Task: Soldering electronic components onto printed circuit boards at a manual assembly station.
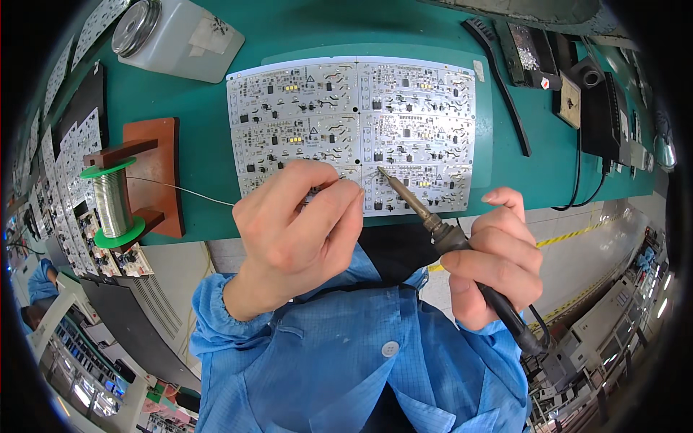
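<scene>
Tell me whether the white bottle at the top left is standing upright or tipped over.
Upright: the white bottle stands on the green table, its round metal cap facing up.

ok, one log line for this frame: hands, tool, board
left hand: feeding solder wire from spool | right hand: gripping soldering iron | tip on circuit board panel

Translucent white bottle (180, 36) with metal cap lay at the far left of the green surface (289, 29). Black brush (498, 79) stretched along the right, beside a dark tray (530, 50). Black box (599, 108) with cable stood further right. Stacked boards (68, 180) lined the left edge.
</scene>
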### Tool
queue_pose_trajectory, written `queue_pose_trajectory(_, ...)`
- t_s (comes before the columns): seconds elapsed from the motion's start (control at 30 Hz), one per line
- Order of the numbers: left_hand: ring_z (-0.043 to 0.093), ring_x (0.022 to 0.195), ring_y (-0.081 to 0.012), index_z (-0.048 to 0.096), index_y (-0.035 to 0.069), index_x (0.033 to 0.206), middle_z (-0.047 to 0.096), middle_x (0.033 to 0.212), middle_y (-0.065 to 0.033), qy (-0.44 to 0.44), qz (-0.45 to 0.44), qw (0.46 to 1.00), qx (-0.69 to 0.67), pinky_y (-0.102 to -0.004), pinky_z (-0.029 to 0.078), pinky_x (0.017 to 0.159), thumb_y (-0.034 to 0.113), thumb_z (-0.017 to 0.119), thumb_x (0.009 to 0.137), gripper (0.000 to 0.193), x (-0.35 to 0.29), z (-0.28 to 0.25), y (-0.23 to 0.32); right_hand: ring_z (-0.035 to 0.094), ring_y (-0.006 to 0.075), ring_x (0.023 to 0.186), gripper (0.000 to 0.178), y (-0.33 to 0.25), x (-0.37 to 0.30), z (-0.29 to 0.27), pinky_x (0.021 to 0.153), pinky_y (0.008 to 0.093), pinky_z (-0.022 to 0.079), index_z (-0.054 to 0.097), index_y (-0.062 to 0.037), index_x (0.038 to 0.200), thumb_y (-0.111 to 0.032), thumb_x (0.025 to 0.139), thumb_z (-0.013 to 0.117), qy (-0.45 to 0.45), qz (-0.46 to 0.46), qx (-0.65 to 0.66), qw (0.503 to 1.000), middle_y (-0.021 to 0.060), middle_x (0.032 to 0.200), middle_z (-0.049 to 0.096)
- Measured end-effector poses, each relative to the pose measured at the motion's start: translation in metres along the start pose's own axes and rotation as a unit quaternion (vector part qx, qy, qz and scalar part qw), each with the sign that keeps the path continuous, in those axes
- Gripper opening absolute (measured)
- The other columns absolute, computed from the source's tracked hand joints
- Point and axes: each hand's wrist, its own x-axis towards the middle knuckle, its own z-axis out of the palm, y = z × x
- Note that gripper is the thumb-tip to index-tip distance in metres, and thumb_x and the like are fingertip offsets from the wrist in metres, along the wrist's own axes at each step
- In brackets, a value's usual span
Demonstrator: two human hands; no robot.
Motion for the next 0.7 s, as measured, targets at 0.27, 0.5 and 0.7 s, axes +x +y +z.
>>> queue_pose_trajectory(0.27, 0.056, 0.054, -0.0184, 0.065, 0.004, 0.073, 0.057, 0.073, -0.0064, 0.009, 0.003, 1.0, -0.015, -0.0258, 0.042, 0.044, -0.005, 0.069, 0.057, 0.019, 0.008, -0.009, -0.001, 0.042, 0.0163, 0.049, 0.012, 0.006, 0.004, -0.008, 0.075, 0.0413, 0.042, 0.067, -0.0056, 0.07, -0.015, 0.064, 0.063, 0.016, -0.006, 0.015, 1.0, 0.0012, 0.051, 0.046)
queue_pose_trajectory(0.5, 0.057, 0.06, -0.017, 0.065, 0.0, 0.078, 0.059, 0.075, -0.0089, -0.031, 0.012, 0.999, -0.012, -0.0241, 0.042, 0.05, -0.01, 0.069, 0.063, 0.018, 0.029, -0.015, -0.005, 0.044, 0.0177, 0.05, 0.016, 0.013, 0.014, -0.009, 0.075, 0.0434, 0.043, 0.066, -0.0023, 0.074, -0.017, 0.07, 0.065, 0.048, 0.025, 0.028, 0.998, 0.0045, 0.054, 0.051)
queue_pose_trajectory(0.7, 0.056, 0.054, -0.0178, 0.064, 0.005, 0.076, 0.056, 0.075, -0.0049, -0.024, 0.042, 0.999, 0.002, -0.0277, 0.042, 0.045, -0.004, 0.071, 0.063, 0.017, 0.038, -0.002, -0.017, 0.045, 0.0176, 0.05, 0.014, 0.019, 0.025, -0.004, 0.075, 0.0427, 0.044, 0.066, -0.0027, 0.075, -0.015, 0.07, 0.066, 0.023, 0.02, 0.019, 0.999, 0.0041, 0.055, 0.054)
